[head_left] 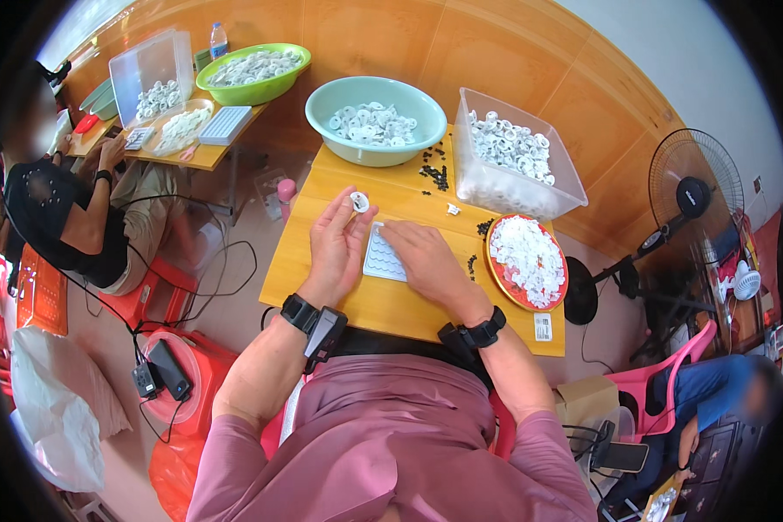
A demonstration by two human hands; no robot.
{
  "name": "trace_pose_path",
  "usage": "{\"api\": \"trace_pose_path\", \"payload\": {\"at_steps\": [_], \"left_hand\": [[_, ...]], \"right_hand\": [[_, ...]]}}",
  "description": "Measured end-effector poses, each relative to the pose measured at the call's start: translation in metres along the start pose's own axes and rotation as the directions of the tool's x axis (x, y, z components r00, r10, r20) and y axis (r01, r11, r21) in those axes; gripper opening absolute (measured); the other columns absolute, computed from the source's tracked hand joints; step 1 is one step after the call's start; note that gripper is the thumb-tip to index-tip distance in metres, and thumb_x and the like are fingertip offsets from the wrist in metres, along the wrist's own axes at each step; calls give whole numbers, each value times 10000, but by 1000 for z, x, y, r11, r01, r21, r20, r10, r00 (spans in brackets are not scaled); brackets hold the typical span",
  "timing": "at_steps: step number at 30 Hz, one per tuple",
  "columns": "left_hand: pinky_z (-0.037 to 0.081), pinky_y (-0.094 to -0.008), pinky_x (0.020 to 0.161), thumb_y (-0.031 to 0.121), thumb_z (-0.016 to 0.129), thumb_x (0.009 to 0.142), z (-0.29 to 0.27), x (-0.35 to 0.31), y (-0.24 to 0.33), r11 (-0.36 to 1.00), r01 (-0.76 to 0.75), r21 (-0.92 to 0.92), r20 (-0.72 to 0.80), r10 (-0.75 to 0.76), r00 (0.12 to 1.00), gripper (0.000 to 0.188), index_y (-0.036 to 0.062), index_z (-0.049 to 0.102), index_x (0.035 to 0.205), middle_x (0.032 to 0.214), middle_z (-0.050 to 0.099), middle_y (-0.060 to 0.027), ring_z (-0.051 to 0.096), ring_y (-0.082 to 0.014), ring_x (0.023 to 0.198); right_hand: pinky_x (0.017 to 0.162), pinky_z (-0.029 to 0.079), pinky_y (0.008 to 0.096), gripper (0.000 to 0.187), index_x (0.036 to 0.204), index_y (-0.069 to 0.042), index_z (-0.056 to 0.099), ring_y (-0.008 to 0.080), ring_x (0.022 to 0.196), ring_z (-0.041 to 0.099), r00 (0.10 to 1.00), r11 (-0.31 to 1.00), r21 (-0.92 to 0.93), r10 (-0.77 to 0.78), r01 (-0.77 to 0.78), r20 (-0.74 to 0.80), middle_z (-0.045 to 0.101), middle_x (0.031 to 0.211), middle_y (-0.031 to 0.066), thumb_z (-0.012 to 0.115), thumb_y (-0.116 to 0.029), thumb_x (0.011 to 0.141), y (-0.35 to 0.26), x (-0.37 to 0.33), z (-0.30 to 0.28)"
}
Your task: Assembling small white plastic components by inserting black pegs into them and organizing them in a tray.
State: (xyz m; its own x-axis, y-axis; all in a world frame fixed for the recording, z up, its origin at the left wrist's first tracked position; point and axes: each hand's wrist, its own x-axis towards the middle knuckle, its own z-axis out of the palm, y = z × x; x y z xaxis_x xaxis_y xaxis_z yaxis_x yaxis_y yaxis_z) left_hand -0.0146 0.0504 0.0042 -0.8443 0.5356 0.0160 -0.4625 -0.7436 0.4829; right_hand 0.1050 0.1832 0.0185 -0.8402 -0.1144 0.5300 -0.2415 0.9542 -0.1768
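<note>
My left hand (337, 239) is raised palm up over the table, its fingers closed on a small white round plastic part (359, 202) with a dark spot in its middle. Just to the right, a white tray (380, 261) with rows of round recesses lies on the wooden table (322, 306). Over the tray's right side reaches my right hand (424, 259), fingers stretched toward the left and tips at its far edge. Whatever is beneath those fingers is hidden. A loose white piece (453, 210) lies beyond the right hand, with small black parts (435, 178) scattered farther back.
Along the table's back stand a pale green basin (376, 94) and a clear bin (520, 191), both holding white parts. A red-rimmed plate (497, 287) of white pieces is at right. A fan (692, 198) stands beyond it. Other people sit at left and lower right.
</note>
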Motion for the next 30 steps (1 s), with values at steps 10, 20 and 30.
{"api": "trace_pose_path", "payload": {"at_steps": [10, 20, 30], "left_hand": [[517, -329, 1006, 102, 549, 1012, 2, -4, 4, 995, 93, 21, 26, -94, 995, 391, -57, 485, 1364, 1201, 619, -161, 632, -246, 1086], [536, -314, 975, 109, 547, 1013, 6, -7, 2, 978, 201, 54, 99, -206, 974, 395, -51, 484, 1369, 1242, 616, -209, 649, -236, 1054], [543, -310, 952, 127, 547, 1015, 4, -6, 0, 969, 241, 57, 110, -246, 963, 367, -41, 498, 1338, 1219, 626, -219, 659, -237, 1033]], "right_hand": [[858, 456, 394, 214, 986, 11, 683, 296, 923, 641, 977, 999, -31, -28, 35, 212, 691, 970, 127, 579, -14, 800, -4, 3, -19], [762, 435, 431, 113, 855, -53, 734, 310, 806, 607, 978, 975, 75, 207, -208, 25, 635, 794, 112, 640, -115, 847, 16, -2, -6], [780, 427, 438, 159, 811, -49, 750, 327, 784, 643, 945, 958, 25, 276, -284, 174, 685, 783, 146, 616, -129, 839, 11, 0, -17]]}}
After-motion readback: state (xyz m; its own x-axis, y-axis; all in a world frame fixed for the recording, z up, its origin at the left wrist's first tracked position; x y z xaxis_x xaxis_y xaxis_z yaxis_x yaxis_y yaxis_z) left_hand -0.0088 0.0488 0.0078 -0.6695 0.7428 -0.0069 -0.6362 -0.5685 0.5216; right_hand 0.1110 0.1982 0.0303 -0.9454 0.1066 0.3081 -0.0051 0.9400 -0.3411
